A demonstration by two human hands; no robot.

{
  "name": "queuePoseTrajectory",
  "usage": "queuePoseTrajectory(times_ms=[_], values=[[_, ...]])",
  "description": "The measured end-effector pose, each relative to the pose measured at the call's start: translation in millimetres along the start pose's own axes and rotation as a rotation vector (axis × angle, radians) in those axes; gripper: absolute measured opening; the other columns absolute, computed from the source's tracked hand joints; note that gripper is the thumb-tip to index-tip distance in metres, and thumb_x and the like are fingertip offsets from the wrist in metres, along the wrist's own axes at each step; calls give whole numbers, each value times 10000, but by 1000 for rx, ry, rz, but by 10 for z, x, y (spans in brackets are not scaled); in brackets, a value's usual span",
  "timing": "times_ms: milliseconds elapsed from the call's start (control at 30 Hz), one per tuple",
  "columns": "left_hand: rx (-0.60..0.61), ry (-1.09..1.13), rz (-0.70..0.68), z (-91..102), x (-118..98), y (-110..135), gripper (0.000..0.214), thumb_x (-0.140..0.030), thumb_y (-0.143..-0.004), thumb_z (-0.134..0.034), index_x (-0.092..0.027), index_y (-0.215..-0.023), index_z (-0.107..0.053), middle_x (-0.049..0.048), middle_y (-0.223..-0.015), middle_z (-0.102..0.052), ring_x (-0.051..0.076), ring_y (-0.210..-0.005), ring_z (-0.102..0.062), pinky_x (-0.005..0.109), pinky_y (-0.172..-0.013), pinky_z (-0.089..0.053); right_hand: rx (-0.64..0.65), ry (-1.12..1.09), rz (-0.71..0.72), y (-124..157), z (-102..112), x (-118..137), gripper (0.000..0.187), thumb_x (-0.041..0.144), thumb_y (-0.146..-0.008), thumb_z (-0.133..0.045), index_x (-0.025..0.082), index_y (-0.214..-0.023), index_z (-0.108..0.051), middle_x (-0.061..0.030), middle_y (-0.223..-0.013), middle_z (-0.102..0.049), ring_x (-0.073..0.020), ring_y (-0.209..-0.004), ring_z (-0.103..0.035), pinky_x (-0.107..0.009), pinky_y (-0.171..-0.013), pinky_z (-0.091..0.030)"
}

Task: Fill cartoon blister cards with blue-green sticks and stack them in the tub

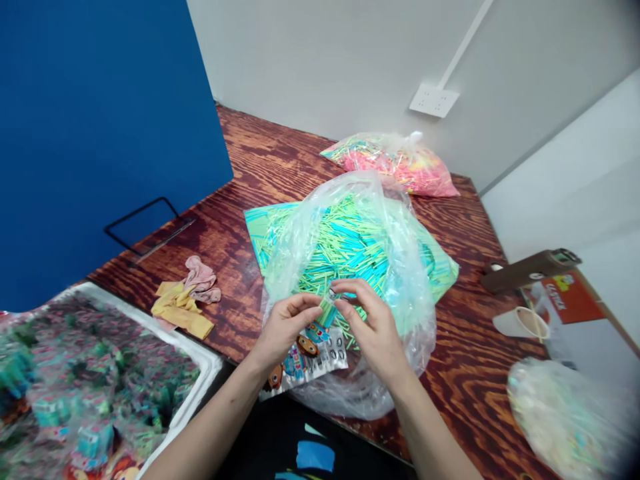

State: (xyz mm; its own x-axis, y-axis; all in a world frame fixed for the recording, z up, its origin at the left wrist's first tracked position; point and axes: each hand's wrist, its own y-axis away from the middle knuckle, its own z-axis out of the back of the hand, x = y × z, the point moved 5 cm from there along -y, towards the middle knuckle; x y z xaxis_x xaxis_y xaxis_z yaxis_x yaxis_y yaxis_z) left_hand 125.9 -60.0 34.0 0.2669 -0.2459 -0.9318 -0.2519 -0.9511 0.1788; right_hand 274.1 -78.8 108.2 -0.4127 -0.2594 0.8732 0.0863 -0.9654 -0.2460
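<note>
My left hand (pixel 286 328) pinches a small bundle of green and blue sticks (pixel 327 312) between thumb and fingers. At the bundle's upper end, my right hand (pixel 373 325) has thumb and forefinger on a small, shiny piece that is too small to name. Below the hands lies a printed silver packet (pixel 327 353) with cartoon faces, its left part hidden by my left wrist. Just beyond, a big clear plastic bag (pixel 417 347) lies open, full of loose green and blue sticks (pixel 345 233).
A tied bag of pink, yellow and green sticks (pixel 395 167) lies by the wall. To the left are pink and yellow cloths (pixel 185 310) and a white-edged box (pixel 205 353) of small packs. On the right are a dark bottle (pixel 525 270), paper cup (pixel 510 323) and another bag (pixel 560 413).
</note>
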Motion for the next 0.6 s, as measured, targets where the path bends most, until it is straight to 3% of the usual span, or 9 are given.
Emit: queuePoseTrajectory(times_ms=[367, 433, 500, 533, 600], values=[[34, -58, -1, 47, -165, 30, 256, -340, -719, -778, -166, -903, -743, 34, -896, -725, 158, -794, -630, 261, -758, -491, 64, -210, -2, -28, -139, 96, 160, 279, -936, -581, 273, -986, -733, -44, -1078, -684, -214, -1083, -608, -369, -975, -445], [-19, -85, -4, 222, -225, 22, 241, -334, -713, -784, -168, -879, -727, 18, -838, -705, 143, -743, -617, 243, -709, -490, 45, -351, -60, 44, -153, 11, 213, 308, -944, -566, 288, -1119, -687, -43, -1142, -677, -211, -1090, -619, -364, -944, -476], [-150, -99, -35, 527, -315, -25, 260, -336, -682, -804, -172, -856, -702, 1, -785, -678, 129, -689, -600, 224, -647, -479, 14, -441, -153, 143, -112, -180, 273, 334, -953, -542, 285, -1208, -627, -44, -1131, -690, -211, -1036, -651, -352, -866, -516], [-237, -103, -57, 714, -354, -62, 286, -343, -661, -812, -179, -860, -689, -5, -778, -669, 127, -665, -592, 221, -615, -473, 4, -418, -195, 195, -70, -305, 266, 338, -953, -536, 272, -1195, -626, -44, -1085, -705, -213, -997, -664, -349, -835, -523], [-363, -116, -99, 1072, -379, -169, 330, -361, -615, -823, -202, -851, -656, -22, -762, -648, 117, -613, -566, 219, -557, -451, -7, -172, -230, 273, 60, -574, 164, 314, -933, -564, 238, -999, -693, -36, -956, -719, -218, -941, -665, -352, -837, -504]])
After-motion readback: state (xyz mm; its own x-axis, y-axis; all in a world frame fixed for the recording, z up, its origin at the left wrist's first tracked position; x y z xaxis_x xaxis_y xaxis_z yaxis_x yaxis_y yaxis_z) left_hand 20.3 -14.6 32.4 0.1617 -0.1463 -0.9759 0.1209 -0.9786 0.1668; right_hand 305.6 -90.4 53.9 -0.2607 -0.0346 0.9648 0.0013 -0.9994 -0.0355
